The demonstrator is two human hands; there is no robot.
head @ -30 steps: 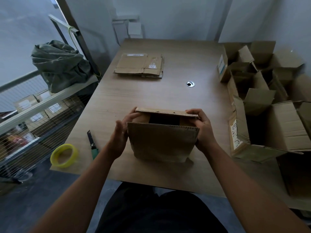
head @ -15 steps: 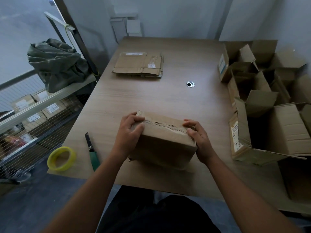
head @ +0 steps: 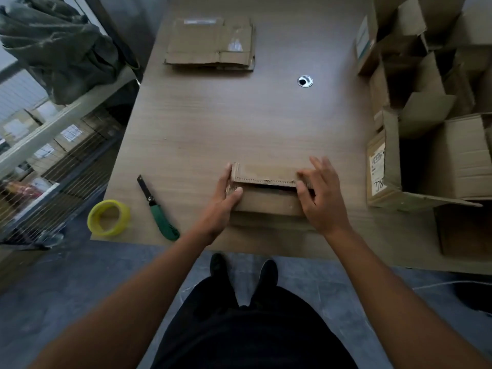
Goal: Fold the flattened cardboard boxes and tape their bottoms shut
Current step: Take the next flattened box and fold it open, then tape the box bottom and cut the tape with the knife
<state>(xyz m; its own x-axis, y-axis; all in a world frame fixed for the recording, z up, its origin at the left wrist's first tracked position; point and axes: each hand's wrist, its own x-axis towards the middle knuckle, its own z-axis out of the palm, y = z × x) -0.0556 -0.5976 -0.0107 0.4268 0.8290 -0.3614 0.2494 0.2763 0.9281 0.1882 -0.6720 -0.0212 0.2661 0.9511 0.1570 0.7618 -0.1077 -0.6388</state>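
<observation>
A small cardboard box stands near the table's front edge with its flaps up. The two long flaps are folded in and a dark slit stays between them. My left hand holds the box's left end, fingers along the side and thumb on the near flap. My right hand presses on the right end with spread, straight fingers. A yellow tape roll and a green-handled knife lie left of the box. A stack of flattened boxes lies at the far side.
The wooden table has a cable hole in the middle. Several folded open boxes crowd its right side. Left of the table stands a wire shelf rack with a green bag on top.
The box's flaps have been folded down flat. My left hand slid from the top to the left side; my right hand opened and spread over the right end. The camera tilted down.
</observation>
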